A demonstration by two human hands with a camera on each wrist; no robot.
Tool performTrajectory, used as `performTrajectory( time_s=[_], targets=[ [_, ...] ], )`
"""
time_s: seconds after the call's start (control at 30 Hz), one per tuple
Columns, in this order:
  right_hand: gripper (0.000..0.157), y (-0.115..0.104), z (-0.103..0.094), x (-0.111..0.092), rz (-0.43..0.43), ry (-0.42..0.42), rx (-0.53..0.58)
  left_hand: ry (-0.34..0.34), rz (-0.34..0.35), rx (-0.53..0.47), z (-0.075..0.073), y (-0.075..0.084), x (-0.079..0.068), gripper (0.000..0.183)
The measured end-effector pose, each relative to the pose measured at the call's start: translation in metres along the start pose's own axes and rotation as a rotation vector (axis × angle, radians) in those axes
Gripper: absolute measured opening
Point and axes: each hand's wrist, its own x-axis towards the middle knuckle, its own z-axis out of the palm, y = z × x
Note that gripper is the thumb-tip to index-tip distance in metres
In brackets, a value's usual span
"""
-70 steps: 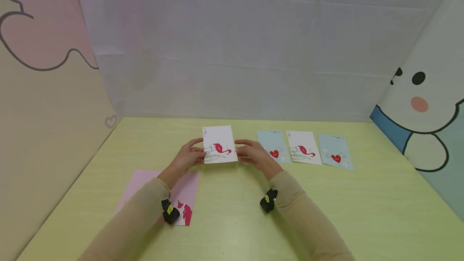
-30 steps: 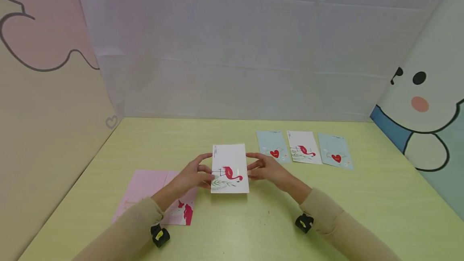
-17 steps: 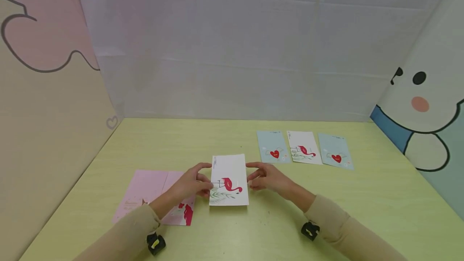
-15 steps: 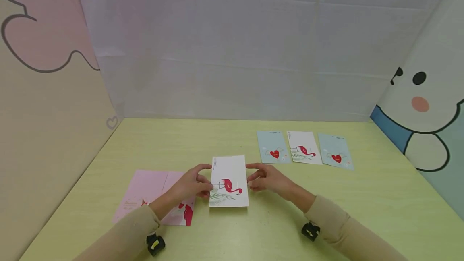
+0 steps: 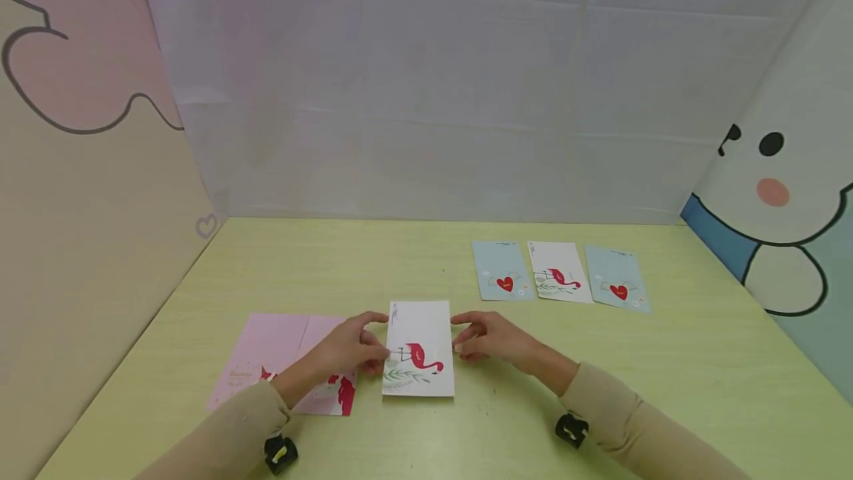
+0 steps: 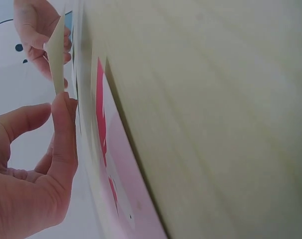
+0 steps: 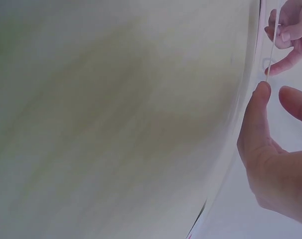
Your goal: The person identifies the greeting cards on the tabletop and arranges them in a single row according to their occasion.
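In the head view a white card (image 5: 418,332) with a red flamingo and green leaves is between my two hands, near the middle of the table. My left hand (image 5: 353,347) holds its left edge, the thumb at the edge nearest the flamingo's legs. At the right edge, my right hand (image 5: 493,339) holds it with bent fingers. Both wrist views show the card edge-on and just off the table, with fingertips (image 7: 263,89) against its edge. A pink card (image 5: 273,339) with a fold line and red figures lies flat under my left forearm, partly hidden.
Further back on the right lie a blue heart card (image 5: 500,261), a white flamingo card (image 5: 556,258) and a second blue heart card (image 5: 613,265), in a row. A pale wall sheet (image 5: 426,95) stands behind the yellow table (image 5: 700,361), with cartoon-printed panels at both sides.
Both hands have brought the white flamingo card nearer to me, slightly rightward, and lowered it toward the table. The pink card and the row of cards have stayed put.
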Motion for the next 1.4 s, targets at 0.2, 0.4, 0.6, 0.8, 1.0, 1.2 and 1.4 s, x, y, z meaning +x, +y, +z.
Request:
performTrajectory(
  time_s=[0.2,0.4,0.6,0.8,1.0,1.2,1.4],
  targets=[
    [0.044,-0.001,0.003,0.000,0.013,-0.003,-0.030,-0.019,-0.001,0.039,-0.001,0.001,-0.004,0.058],
    [0.042,-0.001,0.006,0.000,0.025,-0.013,-0.059,-0.045,-0.007,0.059,-0.001,0.002,-0.007,0.061],
    [0.041,0.000,0.007,0.000,0.040,-0.023,-0.088,-0.059,-0.005,0.088,-0.002,0.002,-0.009,0.061],
    [0.041,0.001,0.008,0.000,0.042,-0.033,-0.087,-0.075,-0.002,0.116,-0.003,0.002,-0.010,0.060],
    [0.041,0.001,0.008,0.000,0.043,-0.041,-0.077,-0.084,-0.001,0.125,-0.004,0.001,-0.010,0.060],
    [0.040,0.002,0.009,0.001,0.045,-0.036,-0.081,-0.085,0.002,0.137,-0.004,0.001,-0.010,0.061],
    [0.040,0.002,0.011,0.001,0.049,-0.029,-0.087,-0.081,-0.004,0.152,-0.003,0.001,-0.010,0.059]
  ],
)
